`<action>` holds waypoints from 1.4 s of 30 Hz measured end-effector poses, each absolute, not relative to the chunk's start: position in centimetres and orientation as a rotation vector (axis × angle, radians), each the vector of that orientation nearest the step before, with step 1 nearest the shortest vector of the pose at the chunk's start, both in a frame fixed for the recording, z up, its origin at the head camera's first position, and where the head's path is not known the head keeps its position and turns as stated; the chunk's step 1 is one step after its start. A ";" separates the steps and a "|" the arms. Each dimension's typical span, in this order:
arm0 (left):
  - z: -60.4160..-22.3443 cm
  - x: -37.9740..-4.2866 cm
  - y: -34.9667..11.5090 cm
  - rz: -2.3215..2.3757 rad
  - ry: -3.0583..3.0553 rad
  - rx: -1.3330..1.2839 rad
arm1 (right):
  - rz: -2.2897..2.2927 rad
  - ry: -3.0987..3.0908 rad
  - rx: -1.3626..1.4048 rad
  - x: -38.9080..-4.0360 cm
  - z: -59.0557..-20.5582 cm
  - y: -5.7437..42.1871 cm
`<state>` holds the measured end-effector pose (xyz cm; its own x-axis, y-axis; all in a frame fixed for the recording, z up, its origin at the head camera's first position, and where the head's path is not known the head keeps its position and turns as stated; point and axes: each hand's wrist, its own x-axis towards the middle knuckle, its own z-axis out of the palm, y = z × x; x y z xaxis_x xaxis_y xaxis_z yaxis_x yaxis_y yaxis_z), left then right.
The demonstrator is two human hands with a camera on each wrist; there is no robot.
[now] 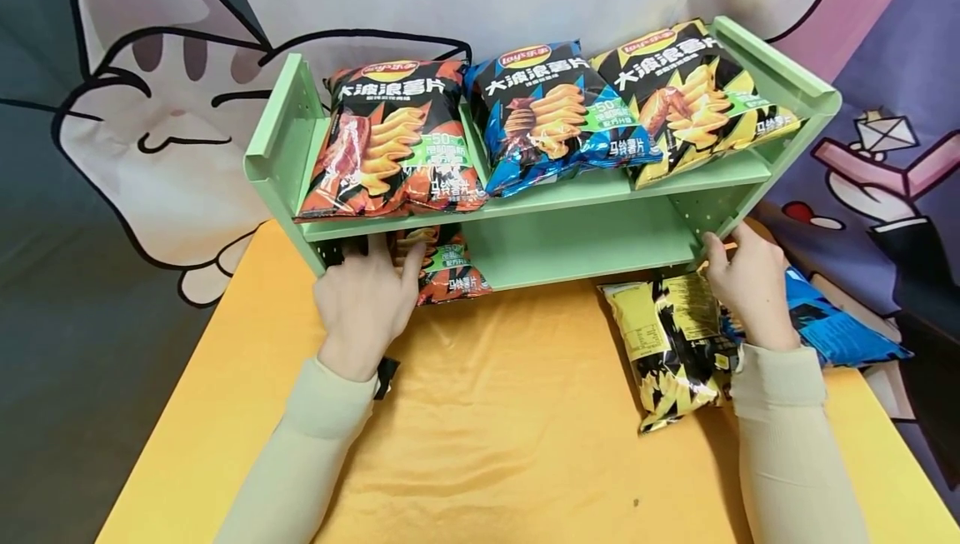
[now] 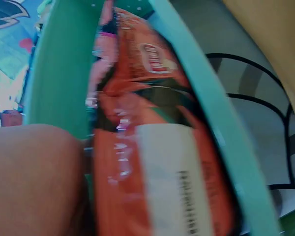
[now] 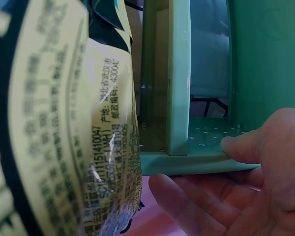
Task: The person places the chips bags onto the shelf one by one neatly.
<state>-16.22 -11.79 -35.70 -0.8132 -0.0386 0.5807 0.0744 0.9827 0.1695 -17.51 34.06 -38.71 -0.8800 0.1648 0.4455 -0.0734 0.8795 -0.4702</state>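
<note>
A light green two-tier shelf stands on the cloth. My left hand reaches under the upper board at the left end. Its thumb lies over a red chip bag on the lower tier; the other fingertips are hidden. In the left wrist view a red chip bag shows its barcode side between green panels. My right hand grips the shelf's right side panel, thumb inside and fingers outside. A yellow-and-black chip bag lies next to that hand.
On the upper tier sit a red bag, a blue bag and a yellow bag. Another blue bag lies right of my right hand. A dark packet corner shows beside my left wrist. Orange cloth covers the table.
</note>
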 end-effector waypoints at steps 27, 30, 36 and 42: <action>-35.0 -16.6 -17.6 -0.770 -1.594 -0.344 | 0.684 -2.564 -0.059 -17.5 -38.6 33.9; -35.2 -17.1 -18.2 -0.961 -1.549 -0.284 | 0.681 -2.558 -0.056 -17.6 -38.5 33.8; -36.5 -18.0 -19.5 -1.313 -1.579 -0.262 | 0.672 -2.561 -0.062 -17.7 -38.5 33.8; -38.6 -18.9 -21.1 -1.413 -1.856 -0.365 | 0.675 -2.569 -0.074 -17.6 -38.7 33.9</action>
